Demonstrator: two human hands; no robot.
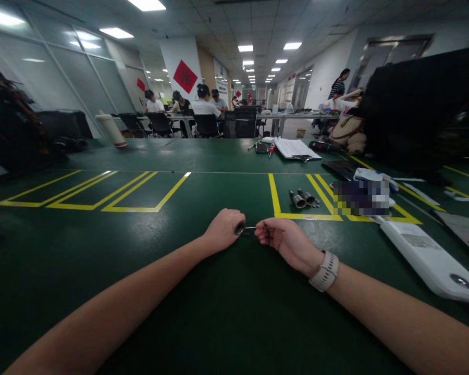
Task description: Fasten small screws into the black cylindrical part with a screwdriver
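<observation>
My left hand (222, 228) is closed around a metal socket-like part (239, 228), its dark round opening turned toward the right. From the opening to my right hand (283, 238) runs a thin metal rod (250, 227), pinched between the fingertips. How deep its tip sits in the opening I cannot tell. Just below, a pair of small metal rings (246, 234) lie on the green tabletop (219, 302). Farther right, inside a yellow taped box, lie two similar metal socket-like parts (298, 199) with several small rings (316, 203) beside them.
Yellow tape outlines (131, 209) mark the table's left side. On the right are a white device (430, 255), a dark pixelated item (359, 198) and a cloth (371, 177). Papers on a clipboard (295, 149) lie at the back; a white cup (111, 130) leans far left. People sit beyond.
</observation>
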